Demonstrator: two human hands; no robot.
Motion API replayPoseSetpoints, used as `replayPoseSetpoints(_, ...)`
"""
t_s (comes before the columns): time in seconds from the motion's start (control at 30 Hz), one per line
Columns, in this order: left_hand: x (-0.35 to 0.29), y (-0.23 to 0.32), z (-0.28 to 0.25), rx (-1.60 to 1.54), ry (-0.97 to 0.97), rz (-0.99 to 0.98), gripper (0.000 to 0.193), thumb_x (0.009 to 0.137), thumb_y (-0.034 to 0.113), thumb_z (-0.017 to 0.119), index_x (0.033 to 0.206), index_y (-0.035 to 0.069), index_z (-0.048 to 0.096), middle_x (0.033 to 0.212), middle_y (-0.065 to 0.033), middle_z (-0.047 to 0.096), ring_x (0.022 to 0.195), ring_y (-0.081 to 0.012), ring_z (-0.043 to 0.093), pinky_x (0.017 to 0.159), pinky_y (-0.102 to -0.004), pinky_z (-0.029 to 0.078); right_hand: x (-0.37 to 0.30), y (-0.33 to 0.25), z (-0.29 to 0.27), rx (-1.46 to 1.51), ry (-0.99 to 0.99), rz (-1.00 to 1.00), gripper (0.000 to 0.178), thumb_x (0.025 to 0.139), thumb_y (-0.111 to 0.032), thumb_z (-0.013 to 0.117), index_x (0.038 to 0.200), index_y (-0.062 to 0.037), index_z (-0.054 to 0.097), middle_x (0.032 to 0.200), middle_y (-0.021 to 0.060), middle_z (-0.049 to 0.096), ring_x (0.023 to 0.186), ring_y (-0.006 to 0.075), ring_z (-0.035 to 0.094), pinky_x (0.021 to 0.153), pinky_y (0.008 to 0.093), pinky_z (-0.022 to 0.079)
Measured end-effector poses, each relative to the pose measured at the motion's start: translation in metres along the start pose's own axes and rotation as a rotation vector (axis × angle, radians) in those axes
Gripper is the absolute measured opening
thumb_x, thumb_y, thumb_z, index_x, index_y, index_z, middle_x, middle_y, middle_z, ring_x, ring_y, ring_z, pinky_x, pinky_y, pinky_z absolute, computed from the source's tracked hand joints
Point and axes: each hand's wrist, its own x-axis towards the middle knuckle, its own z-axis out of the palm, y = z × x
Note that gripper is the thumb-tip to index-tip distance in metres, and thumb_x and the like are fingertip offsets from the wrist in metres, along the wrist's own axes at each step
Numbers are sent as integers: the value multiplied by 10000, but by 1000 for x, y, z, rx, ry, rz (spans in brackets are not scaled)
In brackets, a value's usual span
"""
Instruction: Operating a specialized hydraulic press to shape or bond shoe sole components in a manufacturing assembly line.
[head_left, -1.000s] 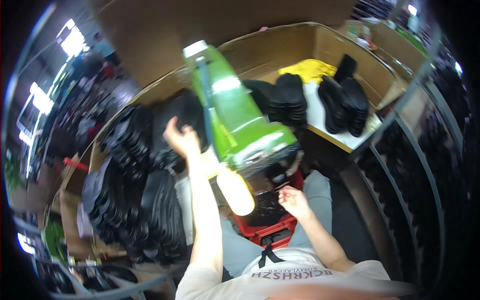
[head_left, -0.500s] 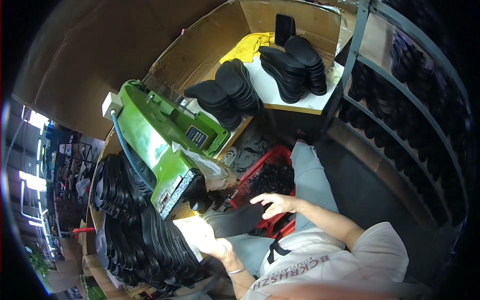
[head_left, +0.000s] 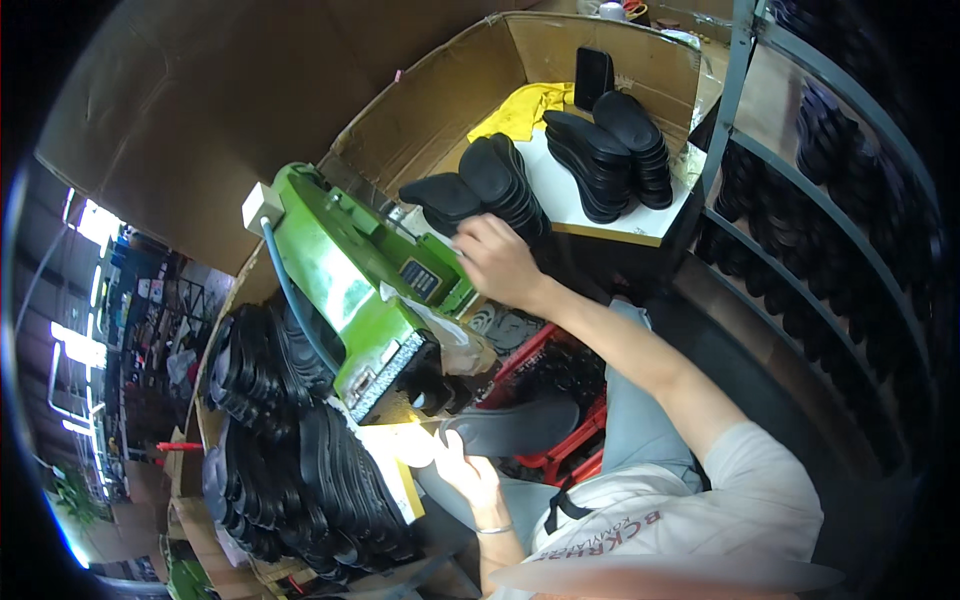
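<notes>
My left hand (head_left: 468, 478) holds one end of a black shoe sole (head_left: 522, 428) between thumb and fingers. The sole lies over my lap and a red basket, beside the bright work spot under the head of a green machine (head_left: 345, 285). My right hand (head_left: 497, 262) is stretched forward, fingers curled, at the near side of a stack of black soles (head_left: 438, 194). Its fingertips are partly hidden, and whether they grip anything does not show. Another sole stack (head_left: 490, 168) stands directly beside it.
Two more sole stacks (head_left: 590, 160) stand on a white board (head_left: 550, 185) near a yellow cloth (head_left: 520, 110) and a phone (head_left: 593, 78). Many soles (head_left: 330, 480) are piled left of the machine. The red basket (head_left: 550, 462) holds black pieces. A metal rack (head_left: 790, 165) with soles rises at right.
My right hand has left the space by the held sole and moved forward to the stacks behind the machine. My left hand keeps the sole. The view has shifted slightly.
</notes>
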Motion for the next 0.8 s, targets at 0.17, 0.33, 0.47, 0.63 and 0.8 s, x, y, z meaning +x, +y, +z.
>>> replayPoseSetpoints(0.17,-16,-26,-18,-1128,219,-840,236,948,199,520,1031,-10,591,1003,-111,646,890,-198,616,830,-322,497,54,37,88,-564,-186,-265,190,747,-186,559,802,-31,655,881,156,556,853,303,527,664,377,426)
replayPoseSetpoints(0.33,-13,-34,-33,-1188,294,-916,219,935,195,544,985,-11,598,961,-108,655,861,-202,622,805,-323,512,47,39,108,-936,-353,-403,368,807,-266,502,838,58,673,904,263,578,780,344,551,396,420,417)
replayPoseSetpoints(0.47,-15,-58,-43,-774,255,-810,214,936,191,543,989,-9,597,962,-108,653,860,-194,617,814,-320,507,53,31,111,-902,-397,-386,348,782,-247,515,834,61,669,852,242,582,735,333,553,390,407,419)
replayPoseSetpoints(0.63,-11,-56,-35,-1177,319,-917,226,938,203,541,1008,-4,596,999,-103,646,907,-197,603,843,-327,493,50,53,109,-685,-309,-371,245,721,-221,570,733,15,636,740,130,528,758,297,564,481,400,460)
replayPoseSetpoints(0.8,-24,-65,-33,-1255,303,-967,245,943,209,527,1032,-9,594,1037,-115,643,950,-221,601,893,-360,474,45,43,64,-248,-89,1,168,759,-174,619,722,-12,593,776,139,541,793,308,589,612,411,479)
